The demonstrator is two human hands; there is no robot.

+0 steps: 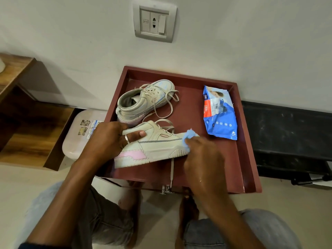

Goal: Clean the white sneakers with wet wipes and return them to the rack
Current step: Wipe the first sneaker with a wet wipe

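While over tray (249, 159), sneaker (158, 146) between hands (109, 139) (203, 159).

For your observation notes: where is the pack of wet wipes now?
Head view: the wipes pack lies on the red tray's right side, right of the far sneaker, beyond the right hand.

You have a bare lane down the shallow maroon tray (192, 108), between the far cream lace-up sneaker (143, 101) and the blue plastic wipes packet (220, 114). Its raised rim and the white wall (251, 51) close the back (no way round there). The near pink-heeled cream sneaker (154, 148) blocks the front left, its loose lace (172, 169) trailing over the front edge.
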